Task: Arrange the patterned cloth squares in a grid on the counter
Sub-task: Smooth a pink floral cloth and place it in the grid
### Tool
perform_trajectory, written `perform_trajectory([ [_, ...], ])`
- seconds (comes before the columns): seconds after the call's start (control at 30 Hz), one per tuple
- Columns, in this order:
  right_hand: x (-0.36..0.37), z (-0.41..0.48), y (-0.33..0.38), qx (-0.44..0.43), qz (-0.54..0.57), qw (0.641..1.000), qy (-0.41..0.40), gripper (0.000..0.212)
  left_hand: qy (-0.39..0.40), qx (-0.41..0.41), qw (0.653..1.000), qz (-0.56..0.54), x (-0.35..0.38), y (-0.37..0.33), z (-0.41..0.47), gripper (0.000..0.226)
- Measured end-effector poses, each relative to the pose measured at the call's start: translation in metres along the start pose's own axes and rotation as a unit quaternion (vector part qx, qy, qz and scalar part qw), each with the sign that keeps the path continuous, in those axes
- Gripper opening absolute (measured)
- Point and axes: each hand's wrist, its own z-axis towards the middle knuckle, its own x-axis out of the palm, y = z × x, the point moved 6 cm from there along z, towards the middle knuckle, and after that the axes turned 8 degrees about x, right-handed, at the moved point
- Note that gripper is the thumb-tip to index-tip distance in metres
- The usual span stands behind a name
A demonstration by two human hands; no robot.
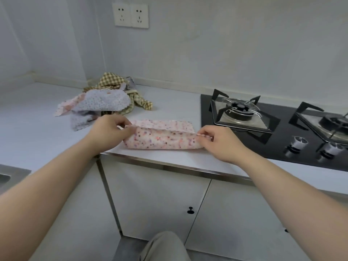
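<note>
Hands are pinching pink cloth (pixel 160 139) corners just left of stove (pixel 263 127): left hand (pixel 111 129), right hand (pixel 218 141). Probably unfolding first square; next, spreading flat. Pile (pixel 105 98) is waiting farther left.

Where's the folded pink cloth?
Head view, centre: the folded pink dotted cloth on the white counter, pinched by left hand and right hand, beside the black stove.
</note>
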Motion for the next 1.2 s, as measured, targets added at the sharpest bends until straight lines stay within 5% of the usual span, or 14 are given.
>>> perform_trajectory([
  [0.27, 0.017, 0.086, 0.006, 0.037, -0.096, 0.995, 0.008, 0.019, 0.023, 0.019, 0.989, 0.142, 0.014, 0.028, 0.067, 0.02],
  [0.47, 0.043, 0.129, -0.017, 0.073, -0.152, 0.986, 0.004, 0.023, -0.024, 0.047, 0.992, 0.118, 0.037, 0.054, 0.087, 0.013],
  [0.57, 0.051, 0.131, -0.029, 0.086, -0.19, 0.978, -0.02, 0.041, -0.012, 0.056, 0.99, 0.13, 0.045, 0.065, 0.091, 0.032],
  [0.63, 0.053, 0.134, -0.031, 0.082, -0.193, 0.977, -0.023, 0.036, -0.006, 0.044, 0.989, 0.139, 0.047, 0.073, 0.094, 0.036],
  [0.77, 0.051, 0.136, -0.028, 0.075, -0.135, 0.988, -0.01, 0.005, -0.011, 0.071, 0.991, 0.115, 0.049, 0.068, 0.095, 0.004],
  [0.9, 0.041, 0.13, -0.028, 0.066, 0.043, 0.996, -0.044, 0.012, -0.037, 0.042, 0.997, 0.055, 0.043, 0.066, 0.093, 0.006],
  [1.07, 0.035, 0.125, -0.026, 0.057, 0.266, 0.96, -0.068, 0.029, -0.106, 0.06, 0.993, -0.002, 0.034, 0.059, 0.089, 0.007],
  [1.2, 0.037, 0.122, -0.027, 0.044, 0.301, 0.951, -0.058, 0.044, -0.157, 0.049, 0.983, -0.08, 0.022, 0.053, 0.087, 0.019],
])
